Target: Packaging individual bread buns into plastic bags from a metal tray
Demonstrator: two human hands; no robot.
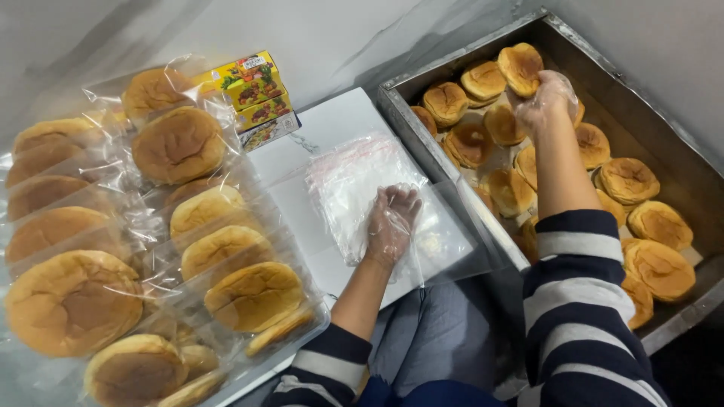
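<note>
A round golden bun (522, 68) is being gripped at its lower edge by the gloved fingers of the right hand (544, 102), lifted above the other buns (630, 181) in the metal tray (422, 128). The left hand (391, 220), also in thin clear plastic, is being rested flat with fingers loosely spread on a stack of crinkled transparent bags (351, 181). Bagged buns (181, 143), smooth and domed, are being kept piled at the left.

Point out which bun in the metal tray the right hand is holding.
The bun at the tray's far end, tilted up on edge in the gloved right hand's fingers. The other loose buns lie flat, untouched.
</note>
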